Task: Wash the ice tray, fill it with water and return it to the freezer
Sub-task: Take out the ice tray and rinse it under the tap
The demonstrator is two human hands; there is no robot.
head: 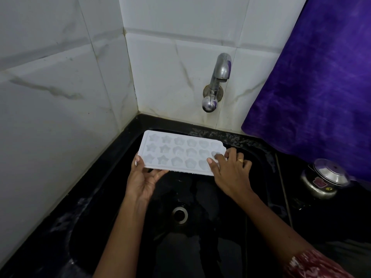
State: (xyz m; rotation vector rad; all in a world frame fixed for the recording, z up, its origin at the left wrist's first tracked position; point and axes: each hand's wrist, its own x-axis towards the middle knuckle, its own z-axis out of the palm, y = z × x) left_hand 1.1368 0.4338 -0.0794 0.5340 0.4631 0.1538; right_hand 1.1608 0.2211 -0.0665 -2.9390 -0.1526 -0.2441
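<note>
A white ice tray (176,151) with star and heart shaped cells is held level over the black sink (112,197), cells facing up. My left hand (141,177) grips its near left corner, thumb on top and fingers underneath. My right hand (228,169) rests on the tray's right end, with fingers spread over the cells there and a ring on one finger. The steel tap (217,77) sticks out of the tiled wall above and behind the tray. No water runs from it.
The sink's drain (180,215) lies below the tray. A steel pot with a lid (323,179) stands on the black counter at the right. A purple cloth (317,87) hangs at the upper right. White tiled walls (60,87) meet in a corner behind the sink.
</note>
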